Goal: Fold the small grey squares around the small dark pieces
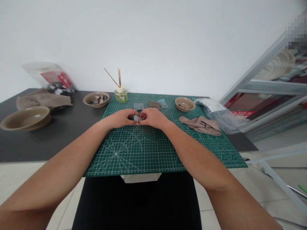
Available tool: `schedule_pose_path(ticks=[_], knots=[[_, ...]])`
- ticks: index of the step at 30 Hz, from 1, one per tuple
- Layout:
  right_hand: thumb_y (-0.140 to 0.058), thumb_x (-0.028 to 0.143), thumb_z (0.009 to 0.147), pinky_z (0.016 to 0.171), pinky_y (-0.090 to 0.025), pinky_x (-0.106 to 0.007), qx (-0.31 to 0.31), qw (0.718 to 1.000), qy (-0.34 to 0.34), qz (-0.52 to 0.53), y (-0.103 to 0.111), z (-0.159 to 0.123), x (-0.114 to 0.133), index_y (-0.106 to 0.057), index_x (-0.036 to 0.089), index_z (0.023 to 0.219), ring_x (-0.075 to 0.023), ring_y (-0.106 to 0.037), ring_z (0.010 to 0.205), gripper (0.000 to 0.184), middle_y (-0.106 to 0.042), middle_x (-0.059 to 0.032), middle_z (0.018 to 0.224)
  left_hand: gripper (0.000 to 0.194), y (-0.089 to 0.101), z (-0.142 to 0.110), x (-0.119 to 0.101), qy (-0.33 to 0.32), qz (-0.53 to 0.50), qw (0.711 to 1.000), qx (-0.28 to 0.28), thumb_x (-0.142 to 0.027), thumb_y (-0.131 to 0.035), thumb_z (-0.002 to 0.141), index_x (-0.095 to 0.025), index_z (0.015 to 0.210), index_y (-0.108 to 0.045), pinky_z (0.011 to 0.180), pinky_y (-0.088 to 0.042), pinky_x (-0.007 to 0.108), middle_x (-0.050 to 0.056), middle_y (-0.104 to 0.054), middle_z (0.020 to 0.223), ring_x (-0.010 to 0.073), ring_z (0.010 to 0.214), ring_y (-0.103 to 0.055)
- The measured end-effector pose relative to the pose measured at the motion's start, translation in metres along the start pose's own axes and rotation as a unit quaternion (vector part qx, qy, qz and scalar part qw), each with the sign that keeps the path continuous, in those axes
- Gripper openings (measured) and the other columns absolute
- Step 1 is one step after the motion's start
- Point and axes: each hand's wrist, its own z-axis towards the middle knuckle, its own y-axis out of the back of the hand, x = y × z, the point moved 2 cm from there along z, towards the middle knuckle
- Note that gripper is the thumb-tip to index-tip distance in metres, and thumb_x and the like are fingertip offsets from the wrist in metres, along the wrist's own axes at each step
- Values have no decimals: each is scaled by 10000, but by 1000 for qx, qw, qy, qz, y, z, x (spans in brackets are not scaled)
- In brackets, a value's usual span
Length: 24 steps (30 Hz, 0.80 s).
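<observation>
My left hand [126, 118] and my right hand [151, 118] meet over the green cutting mat [134, 150]. Between their fingertips is a small, pale, partly see-through piece [137, 118], perhaps a little plastic packet; its exact kind is too small to make out. Fingers of both hands are pinched on it, one from each side. Just beyond the hands lie a greyish flat square [138, 106], a brown flat square [154, 104] and a light blue packet [163, 103].
A bowl of small pieces [96, 99], a reed diffuser [121, 94] and a second bowl [185, 104] stand at the back. A brown cloth [201, 124] and a clear plastic bag [219, 116] lie right. At left are a large bowl [26, 118], another cloth [45, 99] and a tipped jar [43, 68].
</observation>
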Motion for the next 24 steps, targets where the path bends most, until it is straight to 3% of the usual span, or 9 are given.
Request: schedule_pose_path(ticks=[4,6,8,11,13,15,19,21,24], knots=[[-785,338,799,690,-404,-265,18,999,12,48,2,-4,2,-741,176,970,-174,-670,823,239,-765,-38,909,566,-1,-1,0,-27,0,1000,-2,-576,-660,811,-201,1234,-695,732,-390,293,34,-620,918,191,793,-539],[-794,359,782,702,-419,-266,-13,996,-2,94,9,-5,-3,-723,180,981,-162,-652,783,277,-745,-20,871,591,-1,-1,-1,-28,-9,1000,-7,-583,-677,798,-204,1251,-690,720,-385,292,28,-613,909,189,781,-535],[-704,335,844,739,-438,-280,-140,978,-62,140,20,-4,-16,-695,192,960,-155,-637,769,184,-721,-6,843,592,-1,-1,-2,-17,-18,1000,-17,-593,-691,784,-213,1238,-701,698,-372,289,17,-590,874,184,759,-523],[-517,364,952,775,-453,-306,-352,903,-145,198,33,-3,-39,-633,210,935,-161,-621,773,194,-675,-5,801,531,-1,-1,-2,-3,-27,999,-33,-574,-690,786,-221,1180,-725,658,-340,281,-6,-516,789,170,707,-487],[-478,394,964,789,-464,-317,-396,872,-175,228,34,-1,-51,-610,213,937,-167,-622,778,225,-654,-8,794,473,-2,0,-2,-6,-34,999,-38,-544,-661,809,-214,1140,-736,640,-325,277,-14,-481,753,159,675,-460],[-485,409,954,799,-473,-329,-386,873,-190,230,32,1,-57,-618,215,931,-175,-627,782,237,-656,-6,788,421,-2,0,0,-16,-37,999,-35,-509,-636,826,-207,1096,-749,640,-326,273,-15,-478,740,152,664,-451],[-620,360,885,861,-489,-347,-234,946,-154,162,21,4,-51,-696,200,874,-193,-661,854,177,-727,-25,864,374,-3,0,2,-28,-38,998,-29,-468,-622,831,-202,1052,-763,647,-336,265,-14,-483,730,148,669,-460],[-671,311,858,924,-492,-359,-157,975,-111,109,14,5,-45,-743,184,966,-209,-680,944,182,-762,-56,983,370,-3,0,2,-28,-39,998,-29,-462,-618,832,-203,1050,-766,642,-334,266,-15,-482,722,148,664,-459],[-612,301,925,1096,-426,-413,-134,989,-58,3,7,6,-39,-722,157,1234,-257,-625,1203,359,-728,-119,1258,360,-3,0,2,-26,-40,998,-28,-453,-616,833,-208,1049,-768,640,-334,266,-15,-487,713,149,660,-460]])
